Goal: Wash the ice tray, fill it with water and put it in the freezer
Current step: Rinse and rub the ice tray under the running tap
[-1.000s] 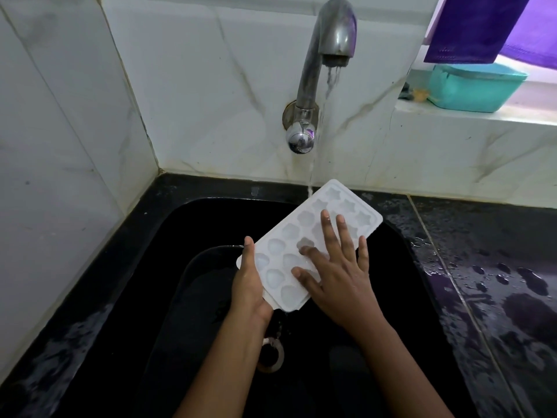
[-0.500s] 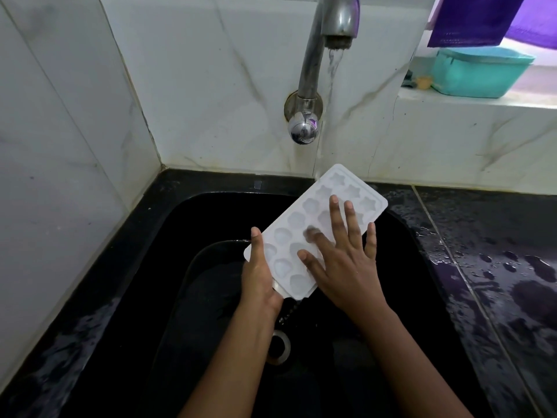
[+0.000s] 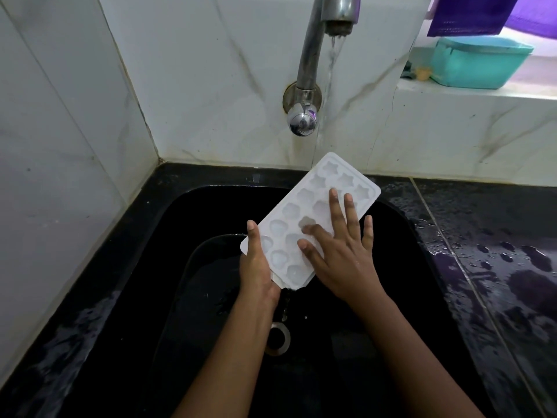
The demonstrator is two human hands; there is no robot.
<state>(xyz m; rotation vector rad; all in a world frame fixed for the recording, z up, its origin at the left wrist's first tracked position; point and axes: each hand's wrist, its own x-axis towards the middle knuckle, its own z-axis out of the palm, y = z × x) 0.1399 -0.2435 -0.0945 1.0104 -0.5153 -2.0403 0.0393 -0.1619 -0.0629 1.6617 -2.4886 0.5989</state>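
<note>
A white ice tray (image 3: 304,203) with star and shell shaped cells is held tilted over the black sink (image 3: 187,206), its far end raised toward the tap. My left hand (image 3: 256,267) grips the tray's near left corner, thumb along the edge. My right hand (image 3: 337,248) lies flat on the tray's cells with fingers spread. Water runs from the metal tap (image 3: 313,55) in a thin stream just behind the tray's far end. Water drips from the tray's lower corner.
The sink's drain (image 3: 278,339) sits below my hands. A wet black counter (image 3: 497,251) lies to the right. On the white ledge stands a teal plastic tub (image 3: 479,61), with a purple cloth (image 3: 470,13) hanging above. White marble walls close in the left and back.
My right hand's fingers have slid a little over the tray's cells. The tray stays tilted in my left hand under the running water.
</note>
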